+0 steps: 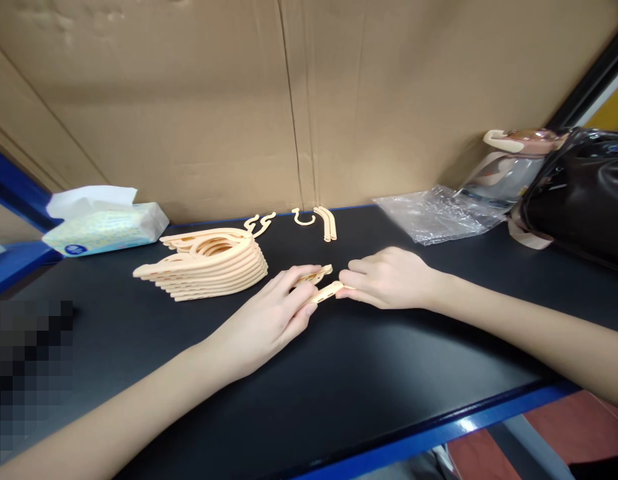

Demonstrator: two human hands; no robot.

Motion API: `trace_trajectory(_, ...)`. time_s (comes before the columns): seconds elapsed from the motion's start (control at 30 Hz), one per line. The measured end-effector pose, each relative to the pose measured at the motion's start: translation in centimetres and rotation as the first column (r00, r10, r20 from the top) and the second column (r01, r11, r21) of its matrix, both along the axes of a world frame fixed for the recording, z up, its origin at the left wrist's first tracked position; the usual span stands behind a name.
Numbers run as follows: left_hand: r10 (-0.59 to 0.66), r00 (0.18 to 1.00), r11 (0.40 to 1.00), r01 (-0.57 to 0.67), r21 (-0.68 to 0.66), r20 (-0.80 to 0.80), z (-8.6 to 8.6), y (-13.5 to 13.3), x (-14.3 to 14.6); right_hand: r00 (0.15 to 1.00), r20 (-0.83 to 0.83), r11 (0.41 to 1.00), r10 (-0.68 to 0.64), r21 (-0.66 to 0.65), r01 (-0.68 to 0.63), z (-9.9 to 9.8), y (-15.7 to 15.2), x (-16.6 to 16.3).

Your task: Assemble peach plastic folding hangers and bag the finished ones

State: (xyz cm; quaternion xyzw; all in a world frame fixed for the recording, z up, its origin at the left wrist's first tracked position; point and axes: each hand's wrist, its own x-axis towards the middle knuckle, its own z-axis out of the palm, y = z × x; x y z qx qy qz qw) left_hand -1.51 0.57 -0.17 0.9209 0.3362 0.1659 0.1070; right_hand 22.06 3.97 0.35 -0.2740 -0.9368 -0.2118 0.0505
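My left hand [273,317] and my right hand [386,279] meet at the middle of the black tabletop [339,373]. Both pinch small peach plastic hanger pieces [325,283] between their fingertips, just above the surface. One piece lies along my left fingers, the other runs toward my right fingertips. A stack of peach folding hangers [209,263] lies to the left of my left hand. Behind the hands, near the cardboard wall, lie loose peach hooks [261,223], one more hook [303,217] and curved arm pieces [327,223].
A tissue pack [106,223] sits at the back left. A crumpled clear plastic bag [431,213], a pink-lidded water jug [509,167] and a black handbag [583,193] crowd the back right. Cardboard [289,100] walls the back. The table's blue front edge [439,433] runs below.
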Motion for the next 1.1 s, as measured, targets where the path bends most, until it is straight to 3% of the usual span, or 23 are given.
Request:
trace_trajectory(0.13, -0.006, 1.0, 0.999, 0.006, -0.035, 0.001, 0.2, -0.1, -0.1, 0.992, -0.069, 0.99, 0.11, 0.099, -0.103, -0.2, 0.4, 0.3)
trace_trajectory(0.3, 0.012, 1.0, 0.993, -0.011, -0.117, 0.005, 0.5, 0.1, -0.5, 0.934, -0.193, 0.953, 0.302, 0.088, -0.29, -0.2, 0.3, 0.5)
trace_trajectory(0.37, 0.023, 1.0, 0.992, -0.023, -0.121, -0.004, 0.4, 0.2, -0.6, 0.899, -0.281, 0.94, 0.335, 0.031, -0.34, -0.3, 0.1, 0.4)
trace_trajectory(0.57, 0.072, 0.997, 0.99, -0.073, -0.124, -0.012, 0.0, 0.4, -0.5, 0.879, -0.418, 0.899, 0.228, -0.255, -0.355, -1.0, -1.2, -0.7)
trace_trajectory(0.8, 0.109, 0.994, 0.987, -0.11, -0.119, -0.017, -0.5, 0.4, -0.5, 0.886, -0.3, 0.901, 0.353, -0.148, -0.408, -0.5, -2.5, -1.8)
trace_trajectory(1.1, 0.126, 0.992, 0.986, -0.128, -0.107, -0.024, -0.4, 0.2, -0.4, 0.928, -0.136, 0.926, 0.348, -0.104, -0.362, 0.0, -2.4, -1.5)
